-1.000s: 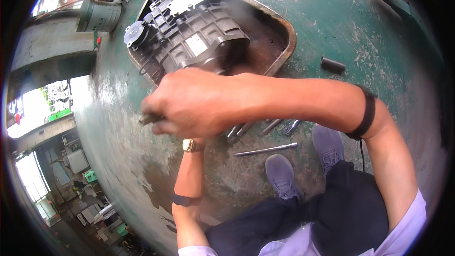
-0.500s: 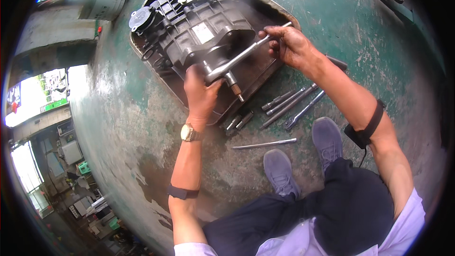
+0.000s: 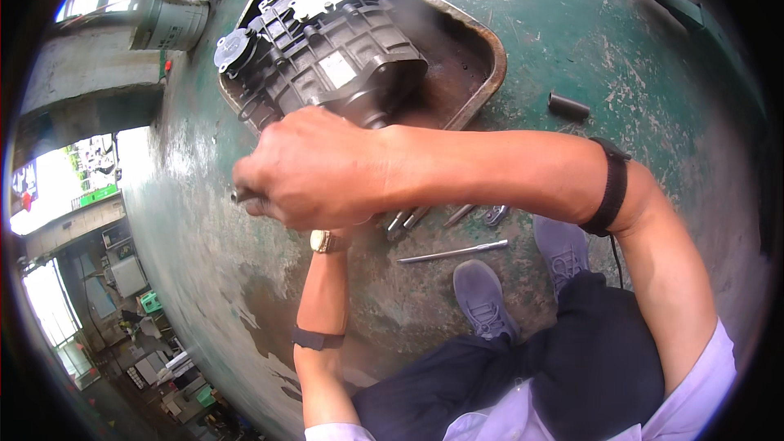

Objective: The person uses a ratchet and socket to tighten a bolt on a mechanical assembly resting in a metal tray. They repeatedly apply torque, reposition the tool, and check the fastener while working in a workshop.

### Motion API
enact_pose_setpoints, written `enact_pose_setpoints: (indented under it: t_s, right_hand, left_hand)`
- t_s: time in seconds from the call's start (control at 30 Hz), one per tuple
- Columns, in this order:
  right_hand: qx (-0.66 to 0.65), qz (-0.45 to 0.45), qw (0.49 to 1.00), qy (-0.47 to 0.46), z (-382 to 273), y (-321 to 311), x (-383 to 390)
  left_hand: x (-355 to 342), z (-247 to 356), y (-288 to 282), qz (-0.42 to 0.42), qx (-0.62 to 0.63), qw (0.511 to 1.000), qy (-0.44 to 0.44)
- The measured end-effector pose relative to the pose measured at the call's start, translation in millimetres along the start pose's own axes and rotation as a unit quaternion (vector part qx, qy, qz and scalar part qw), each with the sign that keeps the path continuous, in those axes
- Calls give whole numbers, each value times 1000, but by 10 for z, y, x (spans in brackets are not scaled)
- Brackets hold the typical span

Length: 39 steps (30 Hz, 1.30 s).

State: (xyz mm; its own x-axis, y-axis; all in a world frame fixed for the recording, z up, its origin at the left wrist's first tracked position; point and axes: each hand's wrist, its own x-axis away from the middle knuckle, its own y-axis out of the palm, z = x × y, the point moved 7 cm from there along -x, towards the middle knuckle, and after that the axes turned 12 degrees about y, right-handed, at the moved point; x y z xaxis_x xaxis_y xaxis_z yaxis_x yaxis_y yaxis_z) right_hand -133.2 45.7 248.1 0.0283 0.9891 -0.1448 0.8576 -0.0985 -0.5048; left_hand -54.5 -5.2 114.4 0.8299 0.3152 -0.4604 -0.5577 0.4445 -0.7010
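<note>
A dark metal gearbox (image 3: 371, 37) with a pale top cover lies in a rusty-rimmed tray (image 3: 495, 53) on the floor. My right hand (image 3: 314, 167) crosses in front of its near end, fingers wrapped round a ratchet wrench (image 3: 236, 196). Only the tip of that handle shows past the fist. Behind the right hand, my left hand is hidden; the wristwatch (image 3: 323, 241) on that arm shows just below. The gearbox's output shaft and the wrench's head are covered by my right hand and forearm.
A chrome extension bar (image 3: 453, 251) lies on the floor before my shoes (image 3: 485, 298). Sockets (image 3: 400, 220) and another ratchet (image 3: 496, 214) show partly beneath my right forearm. A dark cylindrical socket (image 3: 568, 106) lies right of the tray. A bucket (image 3: 171, 24) stands far left.
My right hand has swung left across the gearbox's near end with the ratchet wrench's handle, which pointed right before. The right forearm now covers the shaft, my left hand and several floor tools.
</note>
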Motion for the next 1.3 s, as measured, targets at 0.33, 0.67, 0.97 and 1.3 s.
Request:
enact_pose_setpoints:
  t_s: [0.33, 0.67, 0.97, 1.3]
  right_hand:
    - [-493, 203, 805, 262, 1563, -370, 701]
    - [-536, 218, 753, 314, 1956, -353, 835]
    - [-548, 227, 736, 326, 2048, -307, 915]
    - [-597, 208, 712, 305, 2475, -175, 990]
  left_hand:
    - [33, -184, 9, 11, 27, 994, -105]
    - [40, -173, -36, 8, 35, 997, -74]
    - [61, -197, -30, -10, 60, 987, -151]
    - [165, -335, 29, -27, 9, 989, -146]
